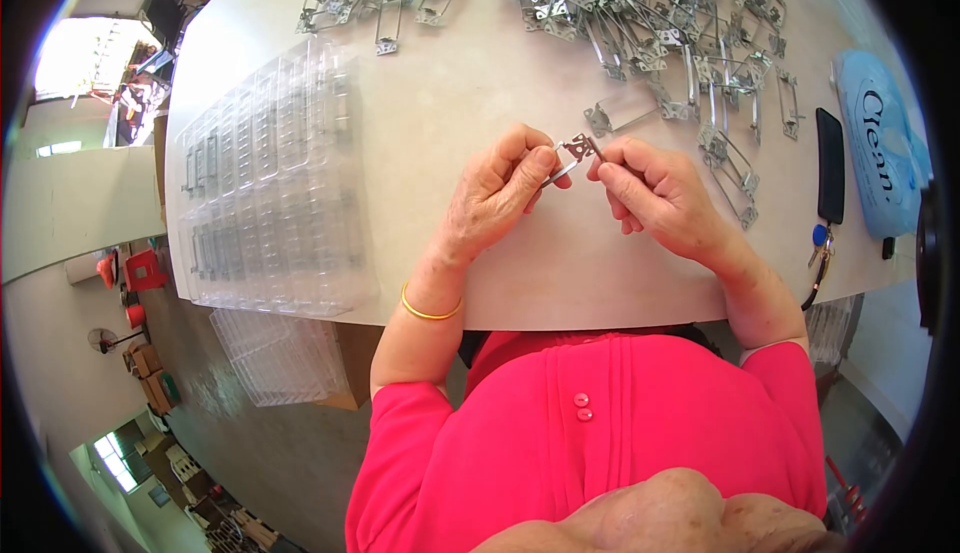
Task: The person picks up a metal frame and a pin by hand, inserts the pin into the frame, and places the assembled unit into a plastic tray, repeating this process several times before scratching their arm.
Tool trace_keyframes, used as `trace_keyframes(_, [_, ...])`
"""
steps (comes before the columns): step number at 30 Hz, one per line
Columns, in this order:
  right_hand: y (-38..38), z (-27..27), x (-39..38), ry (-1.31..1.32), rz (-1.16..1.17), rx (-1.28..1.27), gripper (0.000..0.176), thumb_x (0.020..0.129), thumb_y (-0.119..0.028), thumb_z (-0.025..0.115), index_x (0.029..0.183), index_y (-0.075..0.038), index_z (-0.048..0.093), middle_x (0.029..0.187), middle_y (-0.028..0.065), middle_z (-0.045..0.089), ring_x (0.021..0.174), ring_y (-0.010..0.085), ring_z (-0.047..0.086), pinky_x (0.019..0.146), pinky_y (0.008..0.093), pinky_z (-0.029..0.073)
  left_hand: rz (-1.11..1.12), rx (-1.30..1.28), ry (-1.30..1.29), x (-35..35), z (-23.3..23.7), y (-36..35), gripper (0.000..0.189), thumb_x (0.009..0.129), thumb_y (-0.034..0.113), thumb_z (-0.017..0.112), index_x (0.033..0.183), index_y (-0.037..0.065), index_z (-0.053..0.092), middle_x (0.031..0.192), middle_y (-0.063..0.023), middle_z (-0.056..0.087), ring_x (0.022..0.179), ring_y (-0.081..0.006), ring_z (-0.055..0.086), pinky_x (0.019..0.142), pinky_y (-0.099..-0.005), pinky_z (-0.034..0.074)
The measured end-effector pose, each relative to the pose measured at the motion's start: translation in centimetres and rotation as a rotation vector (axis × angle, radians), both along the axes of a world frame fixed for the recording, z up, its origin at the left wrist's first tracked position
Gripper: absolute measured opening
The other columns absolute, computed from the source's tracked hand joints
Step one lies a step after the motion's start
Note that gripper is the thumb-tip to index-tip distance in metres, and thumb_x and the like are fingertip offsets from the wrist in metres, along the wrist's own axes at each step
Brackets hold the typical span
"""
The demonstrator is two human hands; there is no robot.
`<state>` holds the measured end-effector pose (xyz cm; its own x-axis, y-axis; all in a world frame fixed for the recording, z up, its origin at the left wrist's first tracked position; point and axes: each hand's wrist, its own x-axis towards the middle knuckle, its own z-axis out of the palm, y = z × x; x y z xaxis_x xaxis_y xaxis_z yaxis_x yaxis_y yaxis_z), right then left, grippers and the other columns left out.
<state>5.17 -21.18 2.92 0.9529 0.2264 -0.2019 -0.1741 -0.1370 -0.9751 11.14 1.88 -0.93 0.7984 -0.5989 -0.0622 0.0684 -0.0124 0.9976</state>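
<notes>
Two hands are seen from the head camera, the left hand (pixel 497 191) and the right hand (pixel 655 193), both pinched on one small metal clip (pixel 577 150) held just above the white table (pixel 450 103). A heap of metal clips (pixel 640 13) is spread beyond the fingers, clear plastic trays (pixel 270 183) are stacked at the left, and a blue wipes pack (pixel 880 143) is laid beside a black phone (pixel 829 165) at the right.

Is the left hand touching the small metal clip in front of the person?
Touching. The head view shows fingertips of the left hand pinched on the metal clip, with no gap visible.
</notes>
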Motion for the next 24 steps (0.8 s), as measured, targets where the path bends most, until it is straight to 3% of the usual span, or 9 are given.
trace_keyframes(6, [-0.2,-0.1,0.2,0.072,0.059,-0.001,0.02,0.107,-0.016,0.053,0.108,-0.001,0.064,0.064,-0.0028,0.056,0.052,0.0044,0.054,0.051,0.0209,0.042,0.006,0.043,-0.128,-0.2,0.0,0.0,0.023,0.111,0.025,0.052,0.103,0.005,0.061,0.089,-0.003,0.071,0.063,-0.0032,0.043,0.056,-0.0204,0.037])
trace_keyframes(13, [-0.2,0.1,0.2,0.097,0.042,0.018,0.019,0.104,-0.016,0.055,0.102,-0.001,0.066,0.066,-0.0013,0.057,0.053,0.0047,0.054,0.049,0.0218,0.044,0.08,0.199,-0.429,-0.4,0.8,-0.1,0.007,0.101,0.007,0.064,0.097,0.002,0.065,0.08,-0.0029,0.066,0.063,-0.0076,0.048,0.057,-0.0253,0.04])
trace_keyframes(17, [-0.2,0.4,0.4,0.185,0.035,0.095,0.019,0.103,-0.015,0.057,0.115,-0.001,0.06,0.067,0.0002,0.058,0.054,0.006,0.056,0.049,0.0226,0.046,0.09,0.236,-0.668,-0.3,1.0,-0.4,0.006,0.095,0.004,0.07,0.096,0.001,0.066,0.072,-0.006,0.057,0.059,-0.0119,0.046,0.054,-0.0288,0.04])
trace_keyframes(21, [0.0,0.4,0.4,0.169,-0.034,0.115,0.029,0.103,-0.015,0.059,0.127,-0.001,0.05,0.068,0.0026,0.061,0.054,0.0085,0.058,0.049,0.0243,0.047,0.097,0.207,-0.685,-0.4,0.5,-0.7,0.006,0.093,0.003,0.071,0.096,0.001,0.066,0.072,-0.007,0.056,0.057,-0.0148,0.045,0.053,-0.03,0.04])
trace_keyframes(24, [0.0,0.5,0.6,0.198,0.005,0.181,0.027,0.103,-0.016,0.06,0.124,0.0,0.051,0.066,0.0029,0.061,0.051,0.0104,0.058,0.048,0.0256,0.048,0.094,0.215,-0.646,-0.4,0.4,-0.6,0.006,0.093,0.003,0.071,0.095,0.001,0.066,0.073,-0.0072,0.058,0.057,-0.0163,0.048,0.054,-0.0308,0.041])
